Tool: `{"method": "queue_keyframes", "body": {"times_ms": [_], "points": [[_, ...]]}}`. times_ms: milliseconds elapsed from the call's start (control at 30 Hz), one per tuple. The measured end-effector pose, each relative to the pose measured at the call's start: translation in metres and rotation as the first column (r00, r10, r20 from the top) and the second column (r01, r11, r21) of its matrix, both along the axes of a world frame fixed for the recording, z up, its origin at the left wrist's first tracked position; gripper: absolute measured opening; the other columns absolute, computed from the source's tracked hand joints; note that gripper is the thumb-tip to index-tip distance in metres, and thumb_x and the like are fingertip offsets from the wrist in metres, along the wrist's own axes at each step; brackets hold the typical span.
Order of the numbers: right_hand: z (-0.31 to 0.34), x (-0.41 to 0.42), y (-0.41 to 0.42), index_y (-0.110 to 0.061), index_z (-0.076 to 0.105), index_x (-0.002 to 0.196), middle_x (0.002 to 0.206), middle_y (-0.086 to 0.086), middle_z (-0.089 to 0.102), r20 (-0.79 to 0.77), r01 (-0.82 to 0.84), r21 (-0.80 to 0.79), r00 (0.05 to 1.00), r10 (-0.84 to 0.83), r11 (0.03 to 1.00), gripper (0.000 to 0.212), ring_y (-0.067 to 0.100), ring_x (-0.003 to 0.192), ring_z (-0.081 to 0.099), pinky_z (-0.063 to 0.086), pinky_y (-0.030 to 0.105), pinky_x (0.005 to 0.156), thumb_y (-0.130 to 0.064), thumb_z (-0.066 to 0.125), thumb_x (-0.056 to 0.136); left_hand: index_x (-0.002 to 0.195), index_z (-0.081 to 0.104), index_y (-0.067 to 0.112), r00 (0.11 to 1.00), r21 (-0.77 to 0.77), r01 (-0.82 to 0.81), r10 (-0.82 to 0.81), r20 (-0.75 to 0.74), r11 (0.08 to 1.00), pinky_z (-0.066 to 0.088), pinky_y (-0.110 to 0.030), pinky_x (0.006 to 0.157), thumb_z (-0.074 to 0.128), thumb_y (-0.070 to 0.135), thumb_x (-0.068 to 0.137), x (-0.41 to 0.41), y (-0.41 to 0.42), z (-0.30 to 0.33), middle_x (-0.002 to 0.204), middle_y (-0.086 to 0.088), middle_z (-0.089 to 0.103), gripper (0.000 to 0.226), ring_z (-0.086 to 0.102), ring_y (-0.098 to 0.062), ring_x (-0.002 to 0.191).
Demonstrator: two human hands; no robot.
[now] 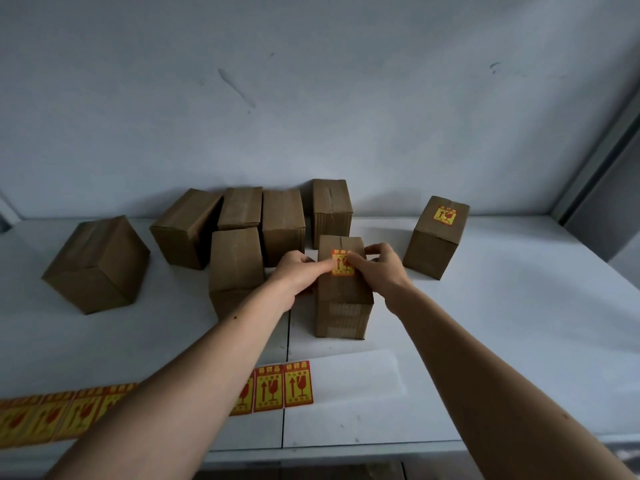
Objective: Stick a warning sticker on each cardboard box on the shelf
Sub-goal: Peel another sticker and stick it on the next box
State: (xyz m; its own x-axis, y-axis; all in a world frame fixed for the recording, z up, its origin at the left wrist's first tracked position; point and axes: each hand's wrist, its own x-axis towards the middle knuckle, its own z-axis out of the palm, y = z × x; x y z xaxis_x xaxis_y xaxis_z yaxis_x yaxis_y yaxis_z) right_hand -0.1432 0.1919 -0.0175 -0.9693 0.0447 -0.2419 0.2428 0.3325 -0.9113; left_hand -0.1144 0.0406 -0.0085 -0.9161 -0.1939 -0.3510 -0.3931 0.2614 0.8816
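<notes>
Brown boxes (344, 292), yellow-red stickers (298, 385), white shelf (502, 341)

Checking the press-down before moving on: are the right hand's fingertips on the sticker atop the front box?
Touching. The head view shows the right hand fingertips lying directly on the sticker on the front box, no gap visible.

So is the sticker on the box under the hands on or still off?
On: the sticker lies flat on the box top, both hands' fingers pressing it.

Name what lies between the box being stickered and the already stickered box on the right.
In the head view, only bare white shelf lies between the near box and the stickered box.
</notes>
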Motion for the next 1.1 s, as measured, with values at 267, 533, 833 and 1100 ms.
{"method": "queue_keyframes", "body": {"times_ms": [267, 533, 833, 1100], "points": [[0.022, 0.038, 0.033, -0.016, 0.039, 0.138, 0.119, 0.007, 0.055, -0.039, -0.278, 0.034, 0.959, 0.280, 0.960, 0.085, 0.017, 0.100, 0.058, 0.054, 0.024, 0.073, -0.012, 0.085, 0.067, 0.122, 0.062, 0.007, 0.985, -0.057, 0.126, -0.131, -0.109, 0.990, 0.047, -0.030, 0.085, 0.070, 0.005, 0.083, 0.026, 0.008, 0.015, 0.118, -0.008, 0.065, 0.040, 0.057, -0.023, 0.111], [0.015, 0.040, 0.050, -0.020, 0.056, 0.125, 0.133, 0.011, 0.035, -0.242, -0.045, 0.639, 0.936, 0.257, 0.768, 0.067, 0.029, 0.120, 0.041, 0.047, 0.040, 0.098, -0.044, 0.081, 0.068, 0.127, 0.060, 0.010, 0.916, -0.318, 0.268, -0.343, -0.208, 0.909, 0.041, -0.033, 0.102, 0.060, 0.020, 0.094, 0.015, 0.021, 0.022, 0.135, -0.004, 0.056, 0.034, 0.049, -0.020, 0.126], [0.014, -0.026, 0.049, -0.017, 0.064, 0.115, 0.126, 0.004, 0.047, -0.428, 0.294, 0.841, 0.875, 0.226, 0.454, 0.053, 0.029, 0.118, 0.037, 0.033, 0.037, 0.098, -0.053, 0.066, 0.076, 0.111, 0.062, 0.011, 0.931, -0.534, 0.079, -0.254, -0.263, 0.842, 0.052, -0.038, 0.089, 0.079, 0.024, 0.078, -0.051, -0.013, 0.028, 0.114, -0.007, 0.063, 0.039, 0.060, -0.021, 0.101], [0.012, -0.092, 0.037, -0.015, 0.061, 0.120, 0.127, 0.009, 0.045, -0.434, 0.334, 0.841, 0.886, 0.163, 0.425, 0.040, 0.030, 0.118, 0.037, 0.031, 0.038, 0.099, -0.031, 0.065, 0.083, 0.125, 0.055, 0.012, 0.898, -0.835, 0.020, -0.377, -0.226, 0.549, 0.038, -0.037, 0.101, 0.081, 0.039, 0.072, -0.107, -0.030, 0.017, 0.131, -0.008, 0.048, 0.065, 0.041, -0.026, 0.124]]}}
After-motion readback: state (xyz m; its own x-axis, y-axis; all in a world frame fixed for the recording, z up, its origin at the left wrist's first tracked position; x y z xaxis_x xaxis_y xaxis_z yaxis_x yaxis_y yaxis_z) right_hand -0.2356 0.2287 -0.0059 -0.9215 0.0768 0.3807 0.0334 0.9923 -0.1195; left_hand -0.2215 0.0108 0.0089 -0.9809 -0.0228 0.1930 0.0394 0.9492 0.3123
